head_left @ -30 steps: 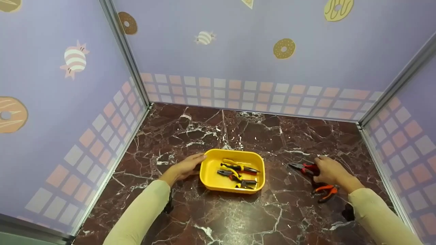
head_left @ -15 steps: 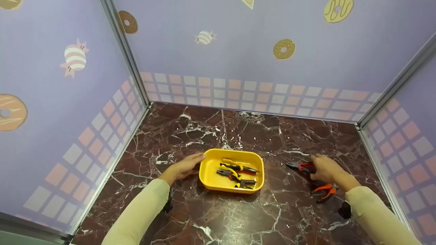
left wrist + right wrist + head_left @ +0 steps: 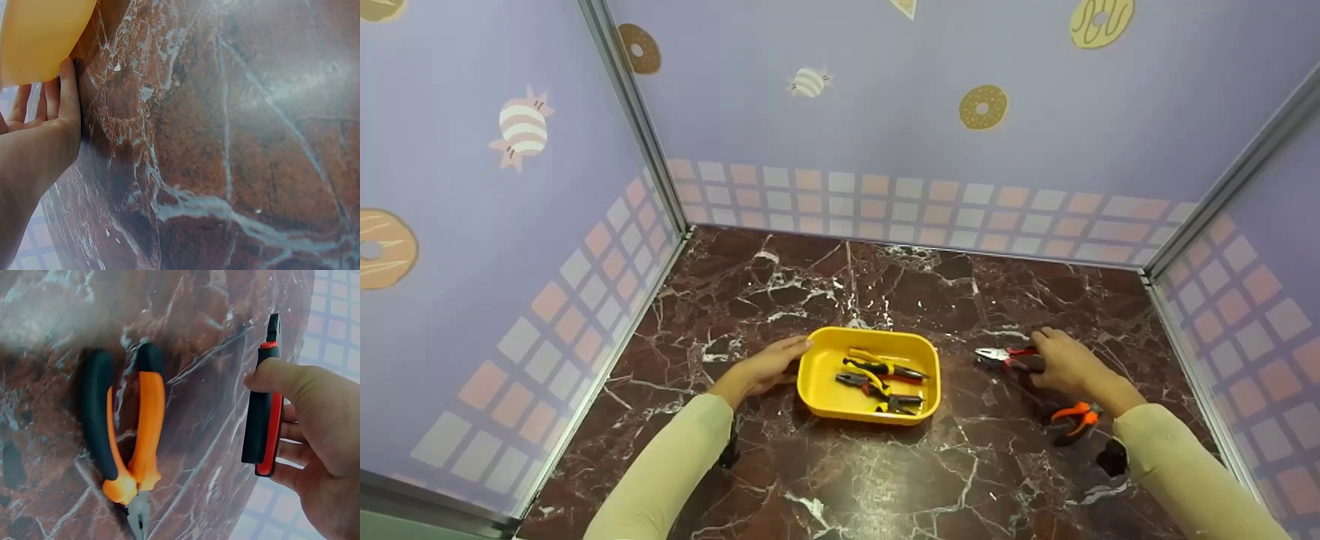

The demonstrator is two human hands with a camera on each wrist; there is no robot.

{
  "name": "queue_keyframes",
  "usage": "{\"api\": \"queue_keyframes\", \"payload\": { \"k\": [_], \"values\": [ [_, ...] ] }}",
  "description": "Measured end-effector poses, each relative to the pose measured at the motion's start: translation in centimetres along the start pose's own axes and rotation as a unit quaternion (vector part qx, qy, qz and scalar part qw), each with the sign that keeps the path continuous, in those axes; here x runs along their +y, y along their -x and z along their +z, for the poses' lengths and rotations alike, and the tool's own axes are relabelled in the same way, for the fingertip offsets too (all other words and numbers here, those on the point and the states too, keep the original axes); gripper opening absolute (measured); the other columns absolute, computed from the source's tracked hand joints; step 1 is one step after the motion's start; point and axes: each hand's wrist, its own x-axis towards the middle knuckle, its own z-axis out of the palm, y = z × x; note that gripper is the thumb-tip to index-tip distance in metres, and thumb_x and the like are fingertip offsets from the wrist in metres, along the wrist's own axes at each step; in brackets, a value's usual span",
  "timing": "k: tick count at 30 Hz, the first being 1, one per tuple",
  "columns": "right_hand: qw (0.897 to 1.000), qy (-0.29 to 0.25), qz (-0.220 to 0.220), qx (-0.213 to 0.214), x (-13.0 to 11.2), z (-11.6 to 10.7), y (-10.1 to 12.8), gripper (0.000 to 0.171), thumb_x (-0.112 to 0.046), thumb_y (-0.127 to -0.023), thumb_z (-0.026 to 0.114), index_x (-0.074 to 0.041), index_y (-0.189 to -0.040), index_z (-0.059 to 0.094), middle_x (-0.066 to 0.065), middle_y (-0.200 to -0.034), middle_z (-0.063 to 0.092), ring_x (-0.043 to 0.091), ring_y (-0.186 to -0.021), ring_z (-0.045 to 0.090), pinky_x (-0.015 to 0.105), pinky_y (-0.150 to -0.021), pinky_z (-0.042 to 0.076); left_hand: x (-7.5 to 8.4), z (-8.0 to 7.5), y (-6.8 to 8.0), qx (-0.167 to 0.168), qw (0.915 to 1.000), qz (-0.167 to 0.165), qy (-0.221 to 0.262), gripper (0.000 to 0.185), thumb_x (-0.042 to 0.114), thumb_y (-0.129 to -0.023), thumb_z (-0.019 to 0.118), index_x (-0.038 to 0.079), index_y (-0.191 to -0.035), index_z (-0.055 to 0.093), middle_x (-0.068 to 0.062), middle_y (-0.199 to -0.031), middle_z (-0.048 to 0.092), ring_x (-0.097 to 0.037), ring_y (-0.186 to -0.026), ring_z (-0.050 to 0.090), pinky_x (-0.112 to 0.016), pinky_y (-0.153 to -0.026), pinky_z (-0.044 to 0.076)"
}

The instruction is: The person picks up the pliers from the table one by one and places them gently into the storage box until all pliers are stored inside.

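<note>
A yellow plastic box (image 3: 825, 414) sits mid-floor in the head view, several pliers (image 3: 889, 370) with yellow, black and red handles lying inside. My left hand (image 3: 765, 367) rests against the box's left side; in the left wrist view its straight fingers (image 3: 68, 93) touch the yellow wall (image 3: 45, 39). To the right of the box, my right hand (image 3: 1069, 366) holds red-and-black pliers (image 3: 1011, 361) by the handles, metal nose toward the box. The right wrist view shows the thumb pressed along the black handle (image 3: 259, 419), fingers behind the red one.
Orange-and-black pliers (image 3: 1076, 421) lie on the dark marbled surface (image 3: 915, 487), just below my right hand, handles spread. Purple patterned panels (image 3: 885, 135) with grey metal edges stand at the back and on both sides.
My right hand has lifted the red-and-black pliers slightly and shifted them left, away from the orange pair. The left hand and box have stayed almost still.
</note>
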Motion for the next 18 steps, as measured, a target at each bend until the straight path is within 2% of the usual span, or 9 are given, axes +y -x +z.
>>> {"api": "queue_keyframes", "payload": {
  "k": [3, 8, 18],
  "values": [
    [1.000, -0.005, 0.003, 0.001, -0.6, -0.2, -0.3, 0.053, -0.017, -0.074, 0.092, 0.005, -0.112, 0.064, 0.017, -0.102, 0.061, 0.039, -0.094, 0.062, 0.060, -0.081, 0.055, 0.0, 0.0, 0.0, 0.001, 1.0000, -0.002, 0.003, 0.061, 0.039, -0.112, 0.055, 0.010, -0.163, 0.040, -0.017, -0.154, 0.054, -0.030, -0.135, 0.059, -0.049, -0.110, 0.054],
    [1.000, -0.017, 0.007, -0.006, -1.6, -0.5, -0.6, 0.064, -0.019, -0.078, 0.092, 0.011, -0.126, 0.062, 0.021, -0.110, 0.063, 0.044, -0.106, 0.062, 0.063, -0.089, 0.054, 0.1, 0.0, 0.0, 0.003, 1.0000, -0.005, 0.001, 0.059, 0.039, -0.112, 0.055, 0.010, -0.162, 0.043, -0.016, -0.152, 0.056, -0.029, -0.133, 0.060, -0.048, -0.108, 0.055],
    [0.998, -0.051, -0.010, 0.028, -3.1, -1.1, -1.5, 0.051, -0.018, -0.076, 0.093, 0.000, -0.116, 0.066, 0.011, -0.105, 0.063, 0.034, -0.098, 0.063, 0.057, -0.085, 0.056, 0.1, 0.1, 0.1, 0.004, 1.0000, -0.003, 0.002, 0.058, 0.037, -0.113, 0.054, 0.009, -0.162, 0.043, -0.017, -0.153, 0.055, -0.029, -0.134, 0.059, -0.050, -0.110, 0.054]
  ]
}}
